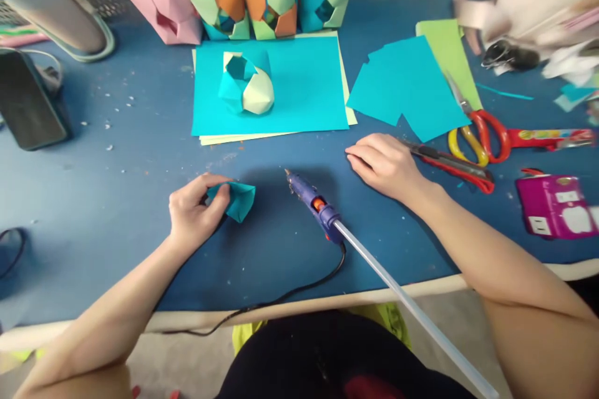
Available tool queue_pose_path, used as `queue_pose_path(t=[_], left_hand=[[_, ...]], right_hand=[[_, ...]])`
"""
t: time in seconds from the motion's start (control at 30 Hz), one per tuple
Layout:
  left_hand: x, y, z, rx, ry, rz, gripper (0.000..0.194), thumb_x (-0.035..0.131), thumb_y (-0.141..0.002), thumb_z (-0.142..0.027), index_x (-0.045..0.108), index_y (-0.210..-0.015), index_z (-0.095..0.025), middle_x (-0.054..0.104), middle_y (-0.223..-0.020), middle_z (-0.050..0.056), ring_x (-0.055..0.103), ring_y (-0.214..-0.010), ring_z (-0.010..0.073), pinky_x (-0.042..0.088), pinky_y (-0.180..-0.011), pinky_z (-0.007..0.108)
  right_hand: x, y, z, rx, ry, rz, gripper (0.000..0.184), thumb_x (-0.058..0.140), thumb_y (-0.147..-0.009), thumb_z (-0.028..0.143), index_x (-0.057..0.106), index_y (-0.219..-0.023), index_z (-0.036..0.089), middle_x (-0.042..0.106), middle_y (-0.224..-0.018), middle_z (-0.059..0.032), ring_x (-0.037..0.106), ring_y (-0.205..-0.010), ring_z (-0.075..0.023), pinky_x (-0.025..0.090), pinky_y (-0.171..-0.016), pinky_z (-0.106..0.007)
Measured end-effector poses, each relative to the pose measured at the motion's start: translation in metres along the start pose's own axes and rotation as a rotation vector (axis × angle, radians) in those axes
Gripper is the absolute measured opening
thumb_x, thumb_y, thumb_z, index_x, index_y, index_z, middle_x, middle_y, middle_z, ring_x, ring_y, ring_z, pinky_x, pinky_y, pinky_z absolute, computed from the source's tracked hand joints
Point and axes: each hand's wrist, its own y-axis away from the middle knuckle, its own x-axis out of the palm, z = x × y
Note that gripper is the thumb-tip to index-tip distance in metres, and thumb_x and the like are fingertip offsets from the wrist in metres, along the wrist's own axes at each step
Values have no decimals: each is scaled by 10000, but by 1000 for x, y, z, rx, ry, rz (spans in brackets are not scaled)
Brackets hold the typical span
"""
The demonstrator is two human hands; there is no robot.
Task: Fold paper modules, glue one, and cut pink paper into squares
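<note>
My left hand (199,206) is closed on a folded blue paper piece (241,201), pinched between thumb and fingers just above the table. My right hand (386,165) lies palm down on the table with its fingers stretched to the left and nothing visible in them. Beside its wrist is a red and black utility knife (452,162). Between my hands lies a purple hot glue gun (318,204), its nozzle pointing up and left and a long clear glue stick (388,280) sticking out of its back. A blue and cream folded paper ball (247,83) sits on blue paper sheets (309,81) beyond.
Several finished paper shapes, among them a pink one (165,0), stand along the back. Cut blue paper (397,84), scissors (484,134) and a purple power adapter (555,207) lie at right. A phone (30,100) is at left; a black cord (299,290) crosses the front edge.
</note>
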Motion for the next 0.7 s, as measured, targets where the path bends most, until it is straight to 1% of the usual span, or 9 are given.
queue_pose_path(t=[0.13,0.23,0.3,0.37,0.47,0.53,0.6,0.7], left_hand=[[3,2,1,39,-7,-32,147,552,-793,-242,693,-772,-205,693,-695,-12,498,-491,90,389,-499,220],[6,3,5,1,-13,-27,163,554,-780,-282,695,-773,-200,652,-630,-27,472,-476,95,375,-480,220],[9,2,8,-32,-8,-43,187,552,-771,-307,697,-784,-190,615,-590,-32,456,-481,96,362,-476,215],[11,0,10,-69,28,-73,207,544,-764,-315,695,-793,-177,584,-569,-35,443,-492,97,353,-483,210],[12,-2,12,-122,127,-79,213,548,-738,-309,690,-793,-159,564,-565,-36,424,-507,99,353,-506,215],[13,-3,13,-157,234,-72,215,562,-716,-289,692,-819,-152,593,-611,-24,442,-540,105,373,-545,224],[14,-3,14,-175,341,-63,239,564,-707,-274,693,-861,-146,652,-712,6,491,-596,117,408,-598,237],[17,-3,15,-187,443,-42,303,549,-701,-264,689,-936,-134,696,-803,43,564,-657,143,455,-634,260]], right_hand=[[2,6,-3,-51,33,-40,214,457,-923,228,662,-977,197,646,-891,-103,593,-845,-247,484,-739,-412],[3,8,-5,-106,77,-49,217,459,-923,228,665,-978,189,654,-918,-107,589,-854,-245,485,-759,-409],[4,7,-5,-117,89,-66,217,455,-922,224,666,-962,189,657,-925,-103,590,-865,-239,483,-777,-405],[6,5,-5,-115,70,-92,222,446,-923,216,665,-934,185,662,-918,-96,594,-876,-230,484,-787,-395],[9,1,-6,-126,11,-113,228,436,-923,209,659,-889,178,668,-888,-90,599,-872,-216,488,-791,-378],[12,0,-6,-122,-18,-123,225,437,-921,215,655,-887,176,665,-887,-92,599,-870,-212,490,-798,-371],[13,-1,-6,-102,-38,-142,219,438,-918,220,652,-895,176,659,-886,-94,600,-871,-213,491,-808,-371],[14,0,-6,-105,-34,-168,215,440,-910,216,649,-889,169,656,-869,-103,608,-854,-217,501,-794,-369]])
